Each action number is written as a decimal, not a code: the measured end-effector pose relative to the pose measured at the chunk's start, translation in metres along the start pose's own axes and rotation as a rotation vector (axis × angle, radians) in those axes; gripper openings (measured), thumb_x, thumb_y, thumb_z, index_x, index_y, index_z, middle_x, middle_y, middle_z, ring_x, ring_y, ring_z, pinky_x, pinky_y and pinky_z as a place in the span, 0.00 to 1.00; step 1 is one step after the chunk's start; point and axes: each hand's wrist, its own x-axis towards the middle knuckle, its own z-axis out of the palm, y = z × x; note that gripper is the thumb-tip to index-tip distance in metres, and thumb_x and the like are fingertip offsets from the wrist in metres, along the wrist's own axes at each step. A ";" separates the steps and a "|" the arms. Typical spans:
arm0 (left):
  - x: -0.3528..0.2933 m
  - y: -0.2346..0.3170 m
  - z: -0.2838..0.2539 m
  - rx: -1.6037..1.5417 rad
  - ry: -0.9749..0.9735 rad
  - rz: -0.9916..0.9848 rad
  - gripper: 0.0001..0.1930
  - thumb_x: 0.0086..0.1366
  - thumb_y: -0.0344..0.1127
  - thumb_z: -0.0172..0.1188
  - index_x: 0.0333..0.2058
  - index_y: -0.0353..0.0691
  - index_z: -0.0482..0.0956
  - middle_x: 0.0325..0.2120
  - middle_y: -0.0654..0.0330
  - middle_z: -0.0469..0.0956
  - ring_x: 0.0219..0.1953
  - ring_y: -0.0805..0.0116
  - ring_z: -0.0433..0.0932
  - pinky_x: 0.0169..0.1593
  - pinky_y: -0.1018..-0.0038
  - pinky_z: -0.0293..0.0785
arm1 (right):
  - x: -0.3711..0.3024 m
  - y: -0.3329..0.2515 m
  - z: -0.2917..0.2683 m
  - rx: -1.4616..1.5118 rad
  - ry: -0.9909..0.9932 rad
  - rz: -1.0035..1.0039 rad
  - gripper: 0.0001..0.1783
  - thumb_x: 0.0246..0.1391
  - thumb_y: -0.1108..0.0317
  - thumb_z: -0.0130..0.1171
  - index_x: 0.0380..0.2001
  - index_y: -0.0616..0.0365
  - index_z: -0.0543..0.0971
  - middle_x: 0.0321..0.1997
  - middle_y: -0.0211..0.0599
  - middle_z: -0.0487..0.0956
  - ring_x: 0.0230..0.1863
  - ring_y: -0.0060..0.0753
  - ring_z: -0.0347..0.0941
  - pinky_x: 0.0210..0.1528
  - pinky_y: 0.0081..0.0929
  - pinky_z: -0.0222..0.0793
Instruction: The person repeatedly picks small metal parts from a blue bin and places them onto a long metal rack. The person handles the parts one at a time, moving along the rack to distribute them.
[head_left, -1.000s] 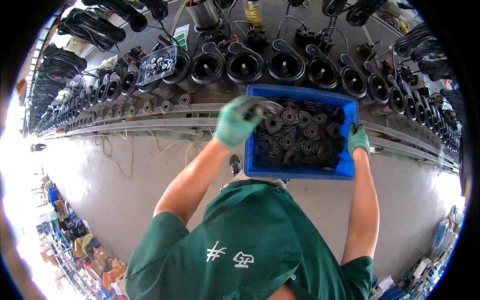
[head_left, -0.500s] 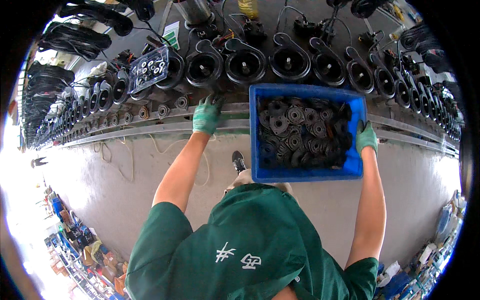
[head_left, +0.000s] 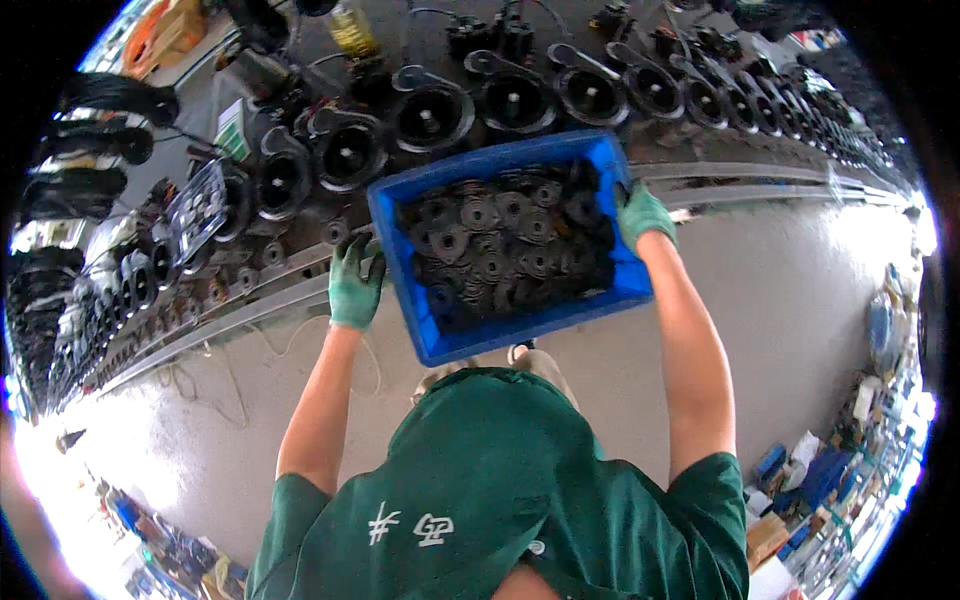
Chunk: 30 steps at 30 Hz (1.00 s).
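Right hand (head_left: 643, 213) grips blue crate (head_left: 440, 345) of black discs (head_left: 500, 245), held above conveyor rail (head_left: 220, 315); left hand (head_left: 354, 283) curled at crate's left edge, grip unclear; crate mostly full, many pump housings (head_left: 430, 115) left

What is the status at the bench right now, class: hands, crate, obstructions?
Left hand gloved, at the rail by the blue crate. Right hand grips the crate's far side. Crate full of dark round parts. Nothing blocking.

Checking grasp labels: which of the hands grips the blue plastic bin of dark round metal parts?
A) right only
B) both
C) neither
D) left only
A: the green-gloved right hand clasps the blue plastic bin at its right rim; the gloved left hand is on the metal conveyor rail, apart from it.
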 end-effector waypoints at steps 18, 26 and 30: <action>0.021 0.207 0.175 -0.341 -0.009 -0.122 0.29 0.66 0.33 0.56 0.63 0.30 0.63 0.57 0.39 0.70 0.59 0.43 0.69 0.65 0.61 0.61 | 0.107 0.212 -0.033 -0.045 0.086 0.082 0.41 0.62 0.34 0.37 0.64 0.56 0.66 0.59 0.62 0.73 0.61 0.64 0.69 0.62 0.53 0.64; 0.054 0.283 0.236 -0.333 -0.075 -0.162 0.27 0.66 0.35 0.57 0.61 0.28 0.65 0.55 0.35 0.71 0.57 0.39 0.70 0.61 0.58 0.65 | 0.165 0.288 -0.064 -0.010 0.100 0.120 0.39 0.62 0.35 0.40 0.63 0.56 0.67 0.60 0.62 0.72 0.62 0.64 0.67 0.62 0.53 0.63; 0.055 0.290 0.246 -0.264 -0.104 -0.150 0.31 0.67 0.39 0.57 0.64 0.28 0.60 0.59 0.33 0.65 0.61 0.34 0.64 0.64 0.54 0.61 | 0.166 0.284 -0.075 -0.017 0.086 0.113 0.40 0.63 0.36 0.41 0.63 0.60 0.67 0.59 0.64 0.72 0.61 0.64 0.68 0.61 0.52 0.64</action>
